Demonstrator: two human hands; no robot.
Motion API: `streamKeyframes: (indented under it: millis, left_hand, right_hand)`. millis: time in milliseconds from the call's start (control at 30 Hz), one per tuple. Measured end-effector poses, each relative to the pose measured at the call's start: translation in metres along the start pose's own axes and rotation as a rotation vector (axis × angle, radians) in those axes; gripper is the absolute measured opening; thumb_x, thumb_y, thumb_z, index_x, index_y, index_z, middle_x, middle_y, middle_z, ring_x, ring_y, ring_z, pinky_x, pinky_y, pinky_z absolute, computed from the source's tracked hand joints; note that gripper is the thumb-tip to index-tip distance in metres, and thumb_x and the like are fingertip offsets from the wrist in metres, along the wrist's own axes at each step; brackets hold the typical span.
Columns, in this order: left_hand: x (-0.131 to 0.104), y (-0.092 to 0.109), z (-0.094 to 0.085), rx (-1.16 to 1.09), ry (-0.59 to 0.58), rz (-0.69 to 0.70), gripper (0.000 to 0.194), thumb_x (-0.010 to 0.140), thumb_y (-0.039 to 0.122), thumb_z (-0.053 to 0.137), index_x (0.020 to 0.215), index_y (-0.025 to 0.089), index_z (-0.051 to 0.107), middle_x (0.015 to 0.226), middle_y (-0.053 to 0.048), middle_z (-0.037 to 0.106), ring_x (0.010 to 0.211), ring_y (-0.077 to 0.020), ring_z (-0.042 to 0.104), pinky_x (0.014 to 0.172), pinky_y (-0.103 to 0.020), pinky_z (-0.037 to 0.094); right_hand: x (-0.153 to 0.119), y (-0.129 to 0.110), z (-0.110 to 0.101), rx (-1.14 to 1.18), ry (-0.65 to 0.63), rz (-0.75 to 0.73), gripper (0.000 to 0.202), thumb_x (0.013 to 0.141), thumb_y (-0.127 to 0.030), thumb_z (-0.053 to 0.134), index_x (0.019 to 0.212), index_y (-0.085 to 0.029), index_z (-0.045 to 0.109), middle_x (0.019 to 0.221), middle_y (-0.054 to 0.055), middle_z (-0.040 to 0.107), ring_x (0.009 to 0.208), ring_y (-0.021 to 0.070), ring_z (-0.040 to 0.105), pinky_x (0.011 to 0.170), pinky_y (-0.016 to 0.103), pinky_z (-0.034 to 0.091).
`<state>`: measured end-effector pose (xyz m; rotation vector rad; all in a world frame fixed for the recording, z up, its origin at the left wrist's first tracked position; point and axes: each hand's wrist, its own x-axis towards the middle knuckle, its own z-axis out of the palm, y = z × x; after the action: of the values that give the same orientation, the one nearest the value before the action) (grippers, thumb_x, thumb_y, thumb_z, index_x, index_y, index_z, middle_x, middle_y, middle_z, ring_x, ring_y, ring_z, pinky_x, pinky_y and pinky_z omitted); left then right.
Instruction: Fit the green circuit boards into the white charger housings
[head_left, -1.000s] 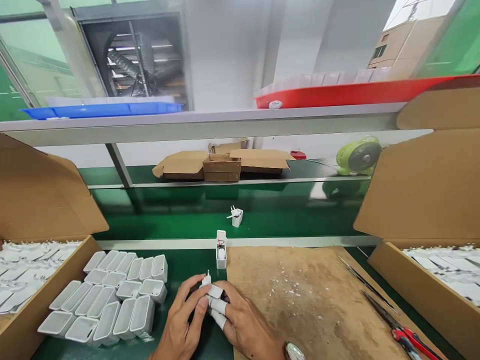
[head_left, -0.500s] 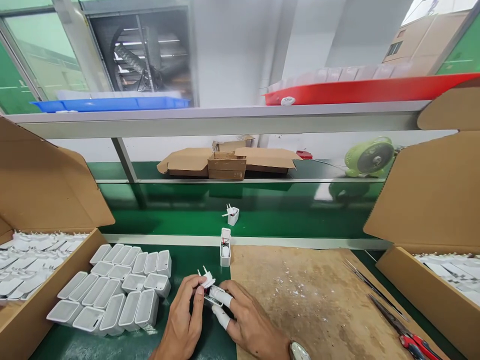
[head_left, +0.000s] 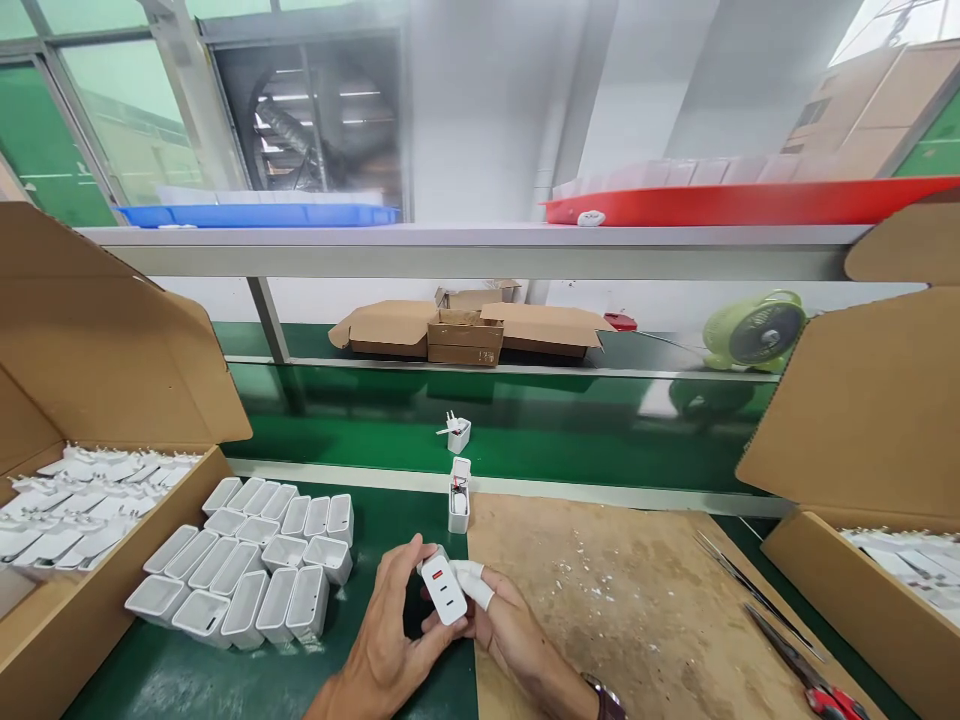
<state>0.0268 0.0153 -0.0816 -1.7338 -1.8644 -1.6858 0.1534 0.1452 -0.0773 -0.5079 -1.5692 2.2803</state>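
Between both hands, near the front of the green bench, a white charger housing (head_left: 444, 588) is tilted so that its face with a red-marked slot and other slots shows. My left hand (head_left: 386, 625) grips it from the left, with fingers at its top and thumb near its lower edge. Around its right side is my right hand (head_left: 510, 620), white tape on its fingers, also closed on it. Rows of open white cases (head_left: 240, 570) stand at the left. Beyond the hands are one white case with parts inside (head_left: 459, 495) and another with plug prongs (head_left: 458, 432).
Cardboard boxes of white parts stand at the left (head_left: 142, 560) and right (head_left: 847, 560). Tweezers (head_left: 750, 590) and red-handled scissors (head_left: 806, 665) lie on a brown board (head_left: 600, 590). A shelf (head_left: 480, 250) crosses above the bench.
The held piece has turned: its plug prongs and inner parts showed before, and now its slotted face does. Both hands have shifted their grip around it. The camera view has moved slightly.
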Motion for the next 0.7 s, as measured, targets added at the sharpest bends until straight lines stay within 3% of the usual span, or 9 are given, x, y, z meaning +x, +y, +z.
streamKeyframes:
  millis: [100, 200, 300, 400, 533, 633, 700]
  left_hand:
    - [-0.002, -0.002, 0.0, 0.025, -0.011, -0.017, 0.083, 0.097, 0.026, 0.072, 0.166, 0.029, 0.026, 0.14, -0.015, 0.068, 0.128, -0.0314, 0.065, 0.105, -0.048, 0.059]
    - [-0.007, -0.009, 0.001, 0.127, 0.017, -0.062, 0.076, 0.097, 0.021, 0.067, 0.164, 0.027, 0.031, 0.142, -0.017, 0.064, 0.131, -0.0346, 0.062, 0.108, -0.055, 0.055]
    - [-0.012, -0.024, 0.003, 0.156, -0.009, -0.212, 0.069, 0.099, 0.025, 0.065, 0.162, 0.024, 0.037, 0.14, -0.018, 0.063, 0.13, -0.0346, 0.064, 0.109, -0.057, 0.054]
    - [-0.014, -0.04, 0.004, 0.063, -0.048, -0.419, 0.067, 0.1, 0.034, 0.065, 0.161, 0.023, 0.039, 0.139, -0.016, 0.065, 0.132, -0.033, 0.065, 0.113, -0.055, 0.053]
    - [-0.006, -0.055, 0.01, 0.006, 0.008, -0.533, 0.076, 0.094, 0.041, 0.069, 0.161, 0.019, 0.04, 0.147, -0.019, 0.063, 0.139, -0.0366, 0.061, 0.119, -0.058, 0.048]
    - [0.007, -0.061, 0.019, -0.014, 0.043, -0.538, 0.078, 0.092, 0.039, 0.065, 0.161, 0.016, 0.038, 0.147, -0.022, 0.061, 0.123, -0.0344, 0.069, 0.113, -0.058, 0.052]
    - [0.017, -0.064, 0.027, -0.038, 0.026, -0.553, 0.078, 0.091, 0.04, 0.062, 0.16, 0.014, 0.036, 0.149, -0.023, 0.059, 0.121, -0.0335, 0.069, 0.111, -0.056, 0.053]
  right_hand:
    - [-0.003, -0.004, 0.002, -0.049, 0.025, -0.036, 0.06, 0.084, -0.075, 0.075, 0.114, -0.023, 0.078, 0.097, 0.01, 0.082, 0.094, 0.0333, 0.08, 0.09, 0.054, 0.064]
    - [-0.01, -0.012, 0.005, -0.287, 0.071, -0.225, 0.054, 0.092, -0.069, 0.071, 0.127, -0.026, 0.075, 0.122, 0.012, 0.079, 0.114, 0.0309, 0.076, 0.107, 0.052, 0.059]
    - [-0.016, -0.016, 0.0, -0.541, 0.082, -0.411, 0.043, 0.103, -0.06, 0.061, 0.127, -0.028, 0.075, 0.138, 0.013, 0.072, 0.125, 0.0279, 0.071, 0.113, 0.046, 0.056]
    - [-0.009, -0.009, -0.019, -0.682, 0.223, -0.505, 0.035, 0.107, -0.048, 0.055, 0.129, -0.029, 0.073, 0.139, 0.012, 0.071, 0.125, 0.026, 0.071, 0.114, 0.045, 0.057]
    - [0.013, 0.004, -0.051, -0.713, 0.371, -0.419, 0.056, 0.102, -0.042, 0.056, 0.154, -0.022, 0.052, 0.15, 0.019, 0.063, 0.128, 0.0295, 0.07, 0.114, 0.055, 0.055]
    - [0.025, 0.008, -0.063, -0.699, 0.291, -0.336, 0.073, 0.098, -0.037, 0.055, 0.166, -0.018, 0.033, 0.157, 0.021, 0.057, 0.14, 0.0307, 0.063, 0.12, 0.058, 0.049]
    - [0.027, 0.007, -0.064, -0.732, 0.221, -0.328, 0.079, 0.098, -0.034, 0.053, 0.17, -0.017, 0.024, 0.168, 0.02, 0.047, 0.153, 0.0296, 0.049, 0.128, 0.057, 0.038]
